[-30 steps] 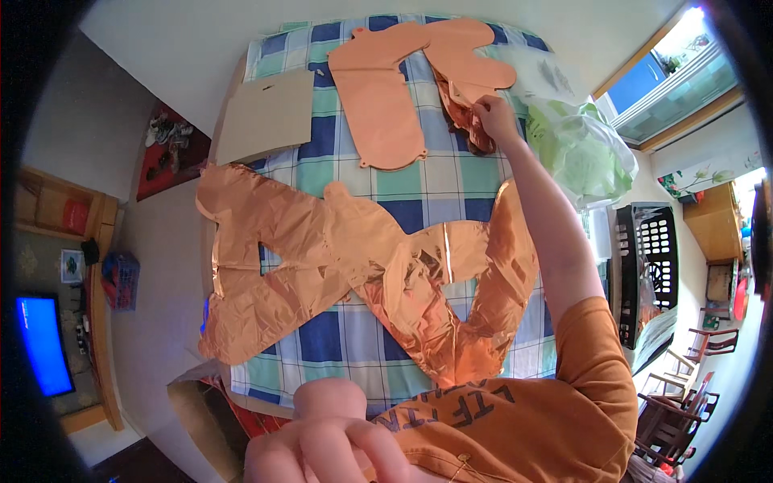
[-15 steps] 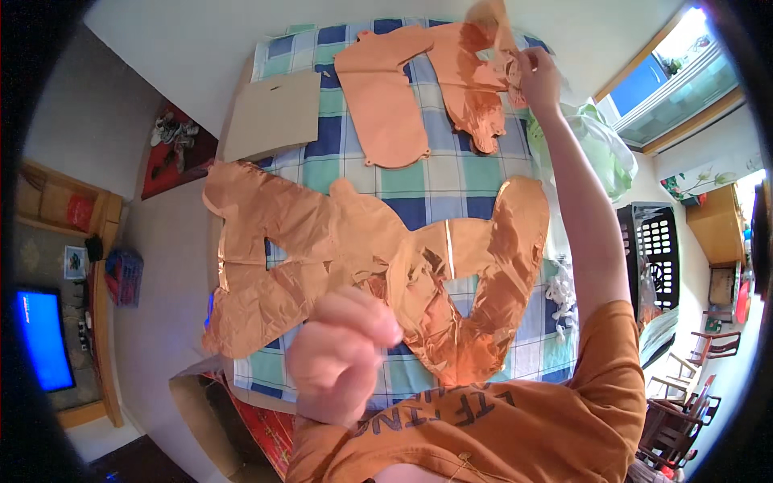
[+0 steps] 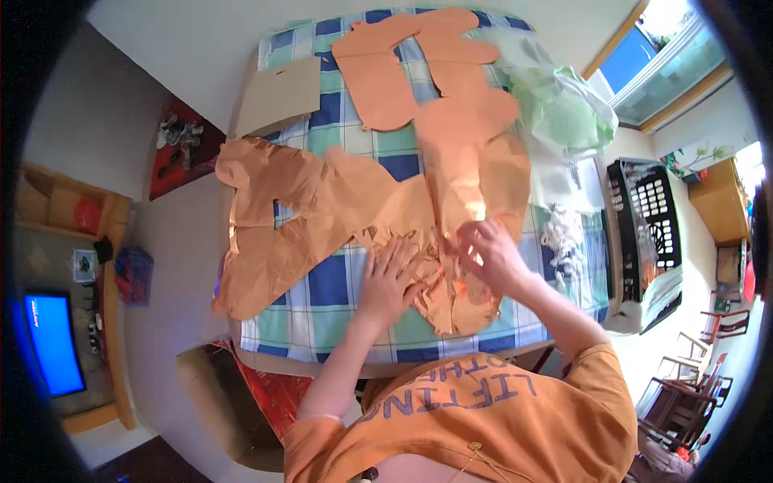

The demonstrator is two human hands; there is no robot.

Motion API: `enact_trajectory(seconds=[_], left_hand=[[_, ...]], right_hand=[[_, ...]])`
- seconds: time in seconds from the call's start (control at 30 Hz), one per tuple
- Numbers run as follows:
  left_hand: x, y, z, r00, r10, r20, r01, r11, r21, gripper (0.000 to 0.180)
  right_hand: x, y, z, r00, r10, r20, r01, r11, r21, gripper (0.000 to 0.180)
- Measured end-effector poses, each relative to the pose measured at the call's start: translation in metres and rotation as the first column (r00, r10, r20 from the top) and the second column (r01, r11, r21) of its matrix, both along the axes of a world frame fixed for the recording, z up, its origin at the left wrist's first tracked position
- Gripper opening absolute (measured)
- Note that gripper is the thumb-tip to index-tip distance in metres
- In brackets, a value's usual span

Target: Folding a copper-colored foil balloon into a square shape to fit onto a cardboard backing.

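A flat copper-coloured foil balloon [image 3: 274,201] lies across the near half of the bed, wrinkled and shiny. My left hand [image 3: 388,278] rests on its near edge with fingers stretched out. In my right hand [image 3: 493,256], the fingers close on the near end of a second foil balloon [image 3: 463,137]. This one stretches away from me over the first one's right part and is blurred in places. At the far side, another matte copper foil balloon [image 3: 378,76] lies flat, partly overlapped by the second one.
A checked cloth [image 3: 322,318] covers the bed. A cardboard sheet [image 3: 278,101] lies at the far left. On the right are a pale green plastic bag [image 3: 564,109], a bundle of white string-like material [image 3: 564,241] and a black crate [image 3: 651,225]. An open cardboard box [image 3: 221,402] stands at the near left.
My right hand has come back from the far right, drawing the second balloon toward me over the near one. My left hand has lowered from mid-air onto the near balloon.
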State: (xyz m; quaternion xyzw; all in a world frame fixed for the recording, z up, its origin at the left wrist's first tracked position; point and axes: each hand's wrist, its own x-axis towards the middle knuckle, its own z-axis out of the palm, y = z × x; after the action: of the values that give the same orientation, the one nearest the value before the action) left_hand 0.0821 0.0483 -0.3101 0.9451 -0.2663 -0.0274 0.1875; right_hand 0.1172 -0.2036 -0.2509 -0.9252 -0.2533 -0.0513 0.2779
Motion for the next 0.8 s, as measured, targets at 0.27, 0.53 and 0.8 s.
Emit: enact_trajectory(seconds=[0.27, 0.53, 0.8], left_hand=[[0.003, 0.004, -0.006, 0.991, 0.055, 0.123, -0.036, 0.988, -0.153, 0.059], [-0.004, -0.005, 0.003, 0.965, 0.142, 0.222, -0.091, 0.970, -0.225, 0.062], [-0.023, -0.035, 0.001, 0.971, -0.140, 0.196, 0.165, 0.980, -0.116, 0.048]], right_hand=[[-0.063, 0.013, -0.031, 0.994, -0.041, -0.099, 0.046, 0.998, 0.050, 0.023], [-0.044, -0.007, -0.053, 0.975, -0.192, 0.116, 0.206, 0.970, -0.130, 0.046], [-0.041, -0.007, -0.058, 0.952, -0.272, 0.140, 0.285, 0.955, -0.079, 0.042]])
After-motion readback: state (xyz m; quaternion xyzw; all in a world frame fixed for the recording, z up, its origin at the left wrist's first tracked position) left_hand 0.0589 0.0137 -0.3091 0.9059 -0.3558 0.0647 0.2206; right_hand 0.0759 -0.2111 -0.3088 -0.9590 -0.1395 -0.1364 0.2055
